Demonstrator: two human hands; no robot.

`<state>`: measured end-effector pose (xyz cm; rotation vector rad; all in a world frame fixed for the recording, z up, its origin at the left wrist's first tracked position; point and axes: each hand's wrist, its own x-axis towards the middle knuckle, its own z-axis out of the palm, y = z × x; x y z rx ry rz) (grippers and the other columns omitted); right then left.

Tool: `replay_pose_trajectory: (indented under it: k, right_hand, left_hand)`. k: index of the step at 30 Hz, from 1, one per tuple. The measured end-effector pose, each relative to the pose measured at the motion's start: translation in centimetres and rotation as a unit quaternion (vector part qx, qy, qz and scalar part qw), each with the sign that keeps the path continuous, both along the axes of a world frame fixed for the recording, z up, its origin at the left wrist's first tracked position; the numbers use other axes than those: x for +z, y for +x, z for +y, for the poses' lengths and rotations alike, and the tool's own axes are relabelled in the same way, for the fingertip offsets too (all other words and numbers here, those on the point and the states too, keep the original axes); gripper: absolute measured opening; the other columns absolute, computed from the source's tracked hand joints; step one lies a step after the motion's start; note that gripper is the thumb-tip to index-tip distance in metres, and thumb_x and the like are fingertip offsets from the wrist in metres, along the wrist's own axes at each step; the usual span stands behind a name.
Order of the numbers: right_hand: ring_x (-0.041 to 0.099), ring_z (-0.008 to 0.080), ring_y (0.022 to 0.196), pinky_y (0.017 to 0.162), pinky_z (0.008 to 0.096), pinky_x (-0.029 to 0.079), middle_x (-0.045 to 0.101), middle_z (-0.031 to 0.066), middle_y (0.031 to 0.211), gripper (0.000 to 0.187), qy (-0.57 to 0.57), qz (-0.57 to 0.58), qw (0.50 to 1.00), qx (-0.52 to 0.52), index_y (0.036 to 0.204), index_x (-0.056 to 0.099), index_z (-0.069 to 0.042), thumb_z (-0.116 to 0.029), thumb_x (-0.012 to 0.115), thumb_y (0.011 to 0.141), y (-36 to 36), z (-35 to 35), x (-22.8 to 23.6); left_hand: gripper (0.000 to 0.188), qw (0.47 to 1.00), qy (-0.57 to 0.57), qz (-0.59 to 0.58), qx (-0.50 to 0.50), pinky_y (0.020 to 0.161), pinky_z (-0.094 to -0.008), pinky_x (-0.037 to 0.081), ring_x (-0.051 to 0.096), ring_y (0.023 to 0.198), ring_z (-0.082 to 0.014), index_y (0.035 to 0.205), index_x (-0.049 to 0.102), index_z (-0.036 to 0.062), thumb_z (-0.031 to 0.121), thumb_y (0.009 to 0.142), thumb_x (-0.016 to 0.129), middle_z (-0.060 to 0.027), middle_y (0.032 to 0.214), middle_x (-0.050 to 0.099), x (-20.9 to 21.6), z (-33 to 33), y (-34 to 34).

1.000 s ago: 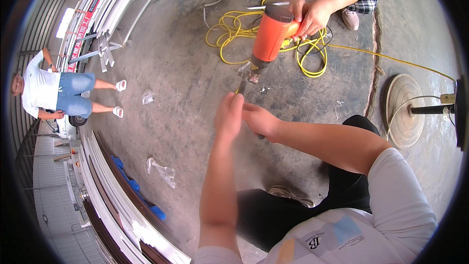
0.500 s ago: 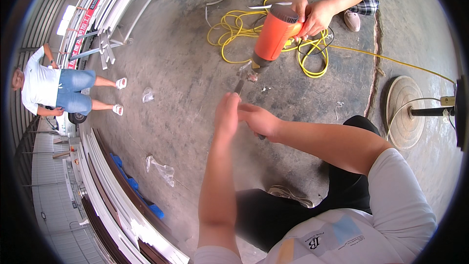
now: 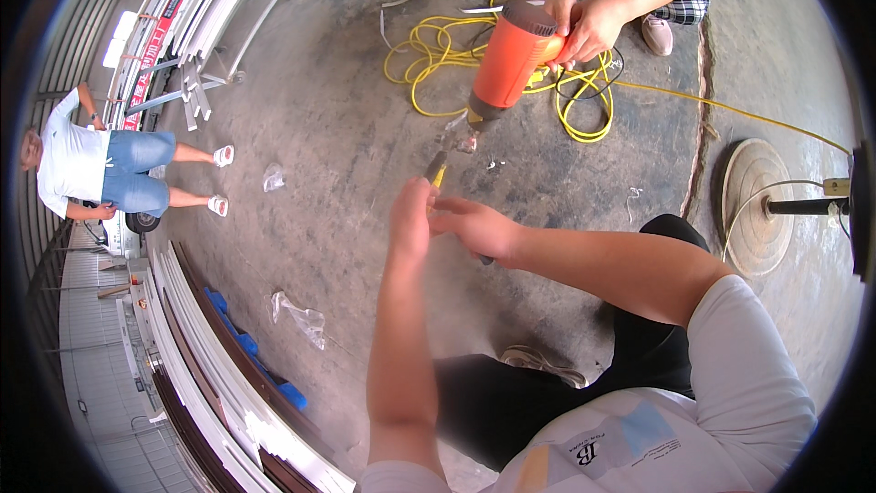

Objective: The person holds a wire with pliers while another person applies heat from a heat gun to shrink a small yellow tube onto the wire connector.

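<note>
My left hand [image 3: 411,215] is closed around a short grey rod-like piece [image 3: 436,164], whose end points away from me. Beside it, my right hand [image 3: 476,225] grips a slim tool with a dark end [image 3: 487,259] sticking out below the fingers. A yellow part [image 3: 440,177] shows by the grey piece; I cannot tell which of the two it belongs to. Just beyond my hands is a small pinkish, glossy lump [image 3: 466,142], under the nozzle of an orange heat gun [image 3: 507,62]. A co-worker's hands [image 3: 584,32] hold that heat gun.
Coiled yellow cable [image 3: 429,55] lies behind the heat gun, running right toward a round stand base [image 3: 756,205]. Plastic scraps [image 3: 299,318] lie on the concrete floor. Long white and brown profiles [image 3: 214,374] line the lower left. Another person [image 3: 100,160] stands at left, near a rack [image 3: 205,27].
My left hand has shifted slightly left and the yellow part now shows beside the grey piece. My right hand has moved little. The co-worker's heat gun stays almost in place.
</note>
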<state>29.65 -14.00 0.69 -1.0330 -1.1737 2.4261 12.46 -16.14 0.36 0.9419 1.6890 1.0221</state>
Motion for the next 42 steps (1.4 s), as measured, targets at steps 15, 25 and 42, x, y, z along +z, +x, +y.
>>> replay_pose_trajectory:
  k: [15, 25, 42]
  right_hand:
    - [0.048, 0.0094, 0.070, 0.059, 0.0261, 0.041, 0.066, 0.0071, 0.135, 0.071, -0.004, 0.031, 1.000, -0.003, 0.158, 0.042, -0.007, -0.038, 0.060, 0.097, 0.2, 0.0, 0.7]
    - [0.048, 0.0099, 0.070, 0.060, 0.0269, 0.042, 0.065, 0.0080, 0.135, 0.070, 0.005, 0.030, 1.000, 0.000, 0.158, 0.042, -0.007, -0.039, 0.059, 0.098, 0.4, 0.2, 0.8]
    - [0.051, 0.0099, 0.075, 0.061, 0.0268, 0.044, 0.064, 0.0081, 0.136, 0.071, 0.011, 0.031, 0.999, 0.000, 0.158, 0.042, -0.007, -0.040, 0.059, 0.098, 0.2, 0.0, 0.3]
  left_hand:
    - [0.036, 0.994, -0.047, -0.076, 0.068, 0.069, -0.0274, 0.045, 0.056, 0.076, -0.0108, 0.098, 0.066, 0.0094, 0.042, 0.105, 0.051, 0.0009, 0.088, 0.059, 1.6, -0.3, 0.6]
    - [0.036, 0.992, -0.052, -0.083, 0.078, 0.066, -0.0269, 0.043, 0.054, 0.074, -0.0107, 0.097, 0.065, 0.0109, 0.044, 0.104, 0.051, 0.0018, 0.087, 0.058, 1.7, -0.1, 0.9]
    - [0.040, 0.990, -0.059, -0.095, 0.087, 0.066, -0.0272, 0.044, 0.057, 0.077, -0.0124, 0.095, 0.063, 0.0108, 0.048, 0.103, 0.051, 0.0006, 0.089, 0.058, 2.0, -0.3, 1.2]
